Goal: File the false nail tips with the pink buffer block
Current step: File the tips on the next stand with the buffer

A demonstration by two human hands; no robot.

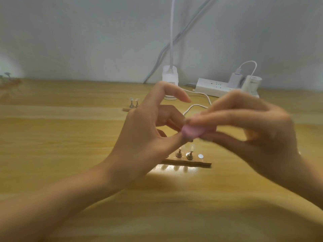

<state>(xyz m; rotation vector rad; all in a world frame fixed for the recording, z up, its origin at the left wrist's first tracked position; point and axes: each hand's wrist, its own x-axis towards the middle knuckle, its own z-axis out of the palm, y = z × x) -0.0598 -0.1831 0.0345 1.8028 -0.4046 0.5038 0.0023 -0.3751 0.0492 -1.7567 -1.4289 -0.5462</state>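
1. Right hand [258,130], blurred, gripped the pink buffer block [192,131] between thumb and fingers, above the table [70,137].
2. Left hand [146,130] pinched closed at the block's left end, index finger raised; probably on a nail tip, too blurred to confirm.
3. Two nail tips on stands [184,153] stood below, beside a brown strip [187,163].

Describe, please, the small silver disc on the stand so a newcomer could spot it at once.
Start at the wooden table and find the brown strip stand below the two hands. On it stand two metal nail holders with clear tips. The silver disc lies just right of them: it alone is flat, round and carries no tip.
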